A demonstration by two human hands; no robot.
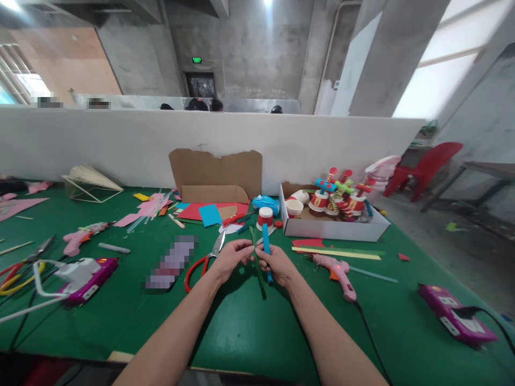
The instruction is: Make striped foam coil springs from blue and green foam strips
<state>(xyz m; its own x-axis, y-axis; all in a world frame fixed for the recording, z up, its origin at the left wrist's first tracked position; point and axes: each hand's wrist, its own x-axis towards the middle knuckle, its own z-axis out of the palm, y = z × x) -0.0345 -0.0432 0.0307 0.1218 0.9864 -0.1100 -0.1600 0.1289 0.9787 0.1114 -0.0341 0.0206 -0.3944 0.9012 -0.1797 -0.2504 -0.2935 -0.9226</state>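
Observation:
My left hand (232, 257) and my right hand (277, 264) meet above the green table (241, 327), fingers pinched. Between them they hold a dark green strip (257, 265) that hangs down toward the table. A blue strip (266, 249) stands upright in my right hand, beside the green one. Red-handled scissors (203, 261) lie on the table just left of my left hand. A small red and white paper cup (265, 217) stands a little beyond my fingers.
A pink glue gun (338, 272) lies at the right, its cord running toward me. A white box (333, 228) holds several decorated cups. Purple power strips (456, 320) (86, 284) sit at both sides. Paper scraps, cardboard (217, 174) and pliers (38, 249) lie about; a white partition stands behind.

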